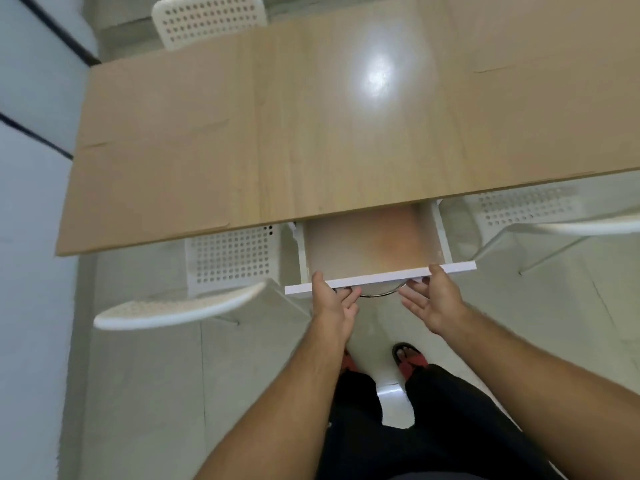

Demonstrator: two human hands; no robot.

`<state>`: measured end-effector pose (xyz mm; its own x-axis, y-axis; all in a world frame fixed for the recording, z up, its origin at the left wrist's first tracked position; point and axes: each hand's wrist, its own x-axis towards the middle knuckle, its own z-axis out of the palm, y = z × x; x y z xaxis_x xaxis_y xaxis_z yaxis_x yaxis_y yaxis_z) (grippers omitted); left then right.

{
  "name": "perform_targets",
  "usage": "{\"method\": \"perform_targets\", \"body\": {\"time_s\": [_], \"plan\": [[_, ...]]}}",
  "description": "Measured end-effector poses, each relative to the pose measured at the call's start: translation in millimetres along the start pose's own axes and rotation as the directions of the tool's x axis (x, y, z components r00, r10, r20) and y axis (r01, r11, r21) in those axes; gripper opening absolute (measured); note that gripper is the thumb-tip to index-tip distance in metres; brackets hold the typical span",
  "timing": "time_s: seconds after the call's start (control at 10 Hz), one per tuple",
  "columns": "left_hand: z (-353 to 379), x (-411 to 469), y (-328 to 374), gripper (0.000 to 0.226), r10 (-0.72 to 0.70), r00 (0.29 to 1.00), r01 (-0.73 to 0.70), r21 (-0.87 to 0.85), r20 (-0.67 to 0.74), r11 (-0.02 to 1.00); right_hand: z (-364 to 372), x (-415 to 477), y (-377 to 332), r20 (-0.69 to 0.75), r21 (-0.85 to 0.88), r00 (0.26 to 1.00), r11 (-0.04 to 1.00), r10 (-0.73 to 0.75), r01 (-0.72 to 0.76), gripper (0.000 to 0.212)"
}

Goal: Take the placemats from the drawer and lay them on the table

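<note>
- My left hand point(332, 299) grips the white drawer front point(379, 278) near its left end: thumb over the top edge, fingers curled under.
- My right hand point(433, 299) grips the same panel at about 3 o'clock from the left one, thumb on top, fingers loosely spread below. Both hands grasp the drawer front only, no mat in either.
- A metal handle point(379, 292) peeks out below the panel between my hands.
- The drawer point(434, 220) is partly out from under the table point(207, 140), at 12 o'clock from my hands.
- The placemats point(370, 244) seem to be the pale, blurry layer lying flat inside; can't tell how many.
- Tabletop looks bare, nothing laid yet.
- White perforated chairs at 9 o'clock point(180, 306), 2 o'clock point(540, 216) and across the table point(207, 20).
- Doing it well, my guess: pull evenly with both hands so the drawer doesn't skew, open far enough to clear the table edge, then pinch the mats by the near edge.
</note>
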<state>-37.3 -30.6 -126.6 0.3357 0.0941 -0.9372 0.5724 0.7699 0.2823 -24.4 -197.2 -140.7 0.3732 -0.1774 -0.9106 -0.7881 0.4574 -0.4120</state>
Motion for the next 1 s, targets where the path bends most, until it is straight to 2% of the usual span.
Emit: {"method": "perform_targets", "body": {"time_s": [0.2,0.5,0.7,0.8,0.9,1.0], "plan": [[30,30,38,0.064,-0.002,1.000,0.003,-0.022,0.029,1.000,26,18,-44,0.044,0.126,0.999,0.992,-0.023,0.018,0.059],[77,61,71,0.087,0.089,0.991,-0.075,-0.134,0.099,0.988,62,49,-90,0.126,0.240,0.991,0.971,-0.042,0.011,0.065],[93,72,81,0.094,0.113,0.991,-0.091,-0.242,0.078,0.966,69,65,-106,0.155,0.333,0.987,0.943,-0.029,-0.025,0.069],[90,66,75,0.089,0.127,0.988,-0.108,-0.197,0.087,0.974,65,65,-106,0.171,0.283,0.985,0.958,-0.010,-0.039,0.069],[88,58,66,0.077,0.125,0.986,-0.131,0.049,0.114,0.990,60,54,-97,0.172,0.061,0.985,0.998,-0.010,0.000,0.059],[88,39,49,0.053,0.172,0.981,-0.194,0.422,0.090,0.886,55,34,-85,0.075,-0.210,0.984,0.962,-0.163,0.175,0.030]]}}
